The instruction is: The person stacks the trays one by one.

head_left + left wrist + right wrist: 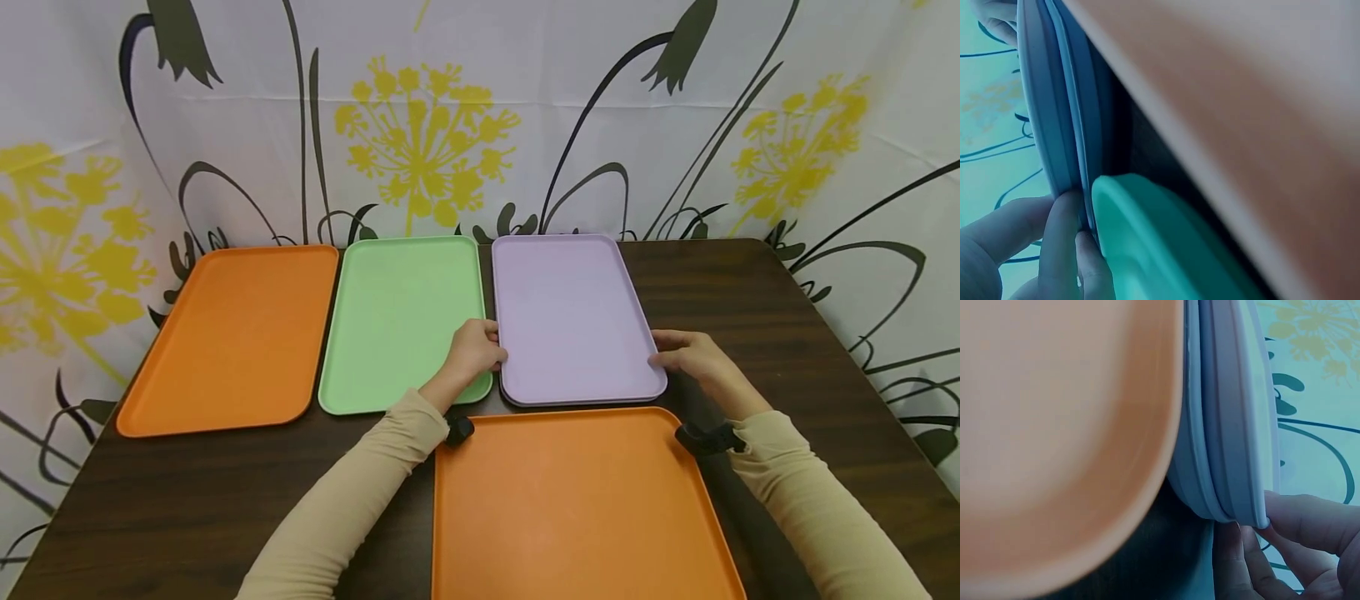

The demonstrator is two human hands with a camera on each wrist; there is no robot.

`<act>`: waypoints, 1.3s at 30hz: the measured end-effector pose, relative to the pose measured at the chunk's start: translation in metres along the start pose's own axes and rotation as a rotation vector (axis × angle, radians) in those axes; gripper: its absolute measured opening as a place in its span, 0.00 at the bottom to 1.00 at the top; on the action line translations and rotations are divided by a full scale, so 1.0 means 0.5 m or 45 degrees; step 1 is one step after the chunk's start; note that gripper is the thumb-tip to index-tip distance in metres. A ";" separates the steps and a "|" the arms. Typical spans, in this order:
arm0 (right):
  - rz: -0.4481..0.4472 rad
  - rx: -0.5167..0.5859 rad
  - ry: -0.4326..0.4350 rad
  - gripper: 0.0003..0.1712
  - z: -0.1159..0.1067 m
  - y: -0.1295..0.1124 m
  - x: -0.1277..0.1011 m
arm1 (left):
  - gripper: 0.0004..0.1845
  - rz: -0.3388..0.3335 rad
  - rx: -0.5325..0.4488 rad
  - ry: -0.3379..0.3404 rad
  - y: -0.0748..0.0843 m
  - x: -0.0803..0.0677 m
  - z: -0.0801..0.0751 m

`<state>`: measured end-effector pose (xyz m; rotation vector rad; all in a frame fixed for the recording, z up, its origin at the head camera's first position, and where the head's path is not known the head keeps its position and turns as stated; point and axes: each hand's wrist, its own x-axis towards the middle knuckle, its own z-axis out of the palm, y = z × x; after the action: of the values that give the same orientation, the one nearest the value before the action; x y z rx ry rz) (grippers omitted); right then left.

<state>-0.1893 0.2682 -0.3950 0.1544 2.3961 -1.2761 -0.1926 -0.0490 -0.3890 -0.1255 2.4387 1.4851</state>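
A lavender tray (573, 321) lies at the back of the table, right of the green tray (401, 317). Seen edge-on in the right wrist view, its rim (1235, 412) sits over a second, similar rim (1200, 425). My left hand (474, 348) pinches the left edge near the front corner; its thumb and fingertips meet the rim in the left wrist view, close beside the green tray's corner (1141, 225). Opposite it, my right hand (701, 367) grips the right edge, thumb (1310, 519) at the upper rim and fingers below.
In front of the lavender tray lies a large orange tray (577, 508), between my forearms. Another orange tray (240, 333) is at the far left. All stand on a dark wood table (810, 350), with a flower-patterned cloth (465, 50) hanging behind. Each wrist carries a black band.
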 end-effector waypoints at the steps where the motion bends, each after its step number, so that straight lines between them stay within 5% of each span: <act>1: -0.001 0.002 -0.001 0.35 -0.001 0.000 0.000 | 0.31 -0.001 -0.005 -0.006 0.000 0.000 0.000; 12: -0.024 -0.007 -0.030 0.35 -0.004 -0.003 0.014 | 0.32 -0.042 -0.152 -0.183 -0.001 -0.007 -0.027; 20: -0.002 0.035 -0.048 0.37 -0.004 -0.001 0.018 | 0.29 -0.034 -0.079 -0.287 0.004 -0.033 -0.082; 39: 0.000 0.083 -0.064 0.37 -0.004 0.001 0.014 | 0.27 0.014 0.133 -0.166 -0.027 -0.074 -0.273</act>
<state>-0.1960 0.2693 -0.3974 0.1397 2.3136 -1.3429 -0.1808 -0.1782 -0.3311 0.0061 2.4092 1.3230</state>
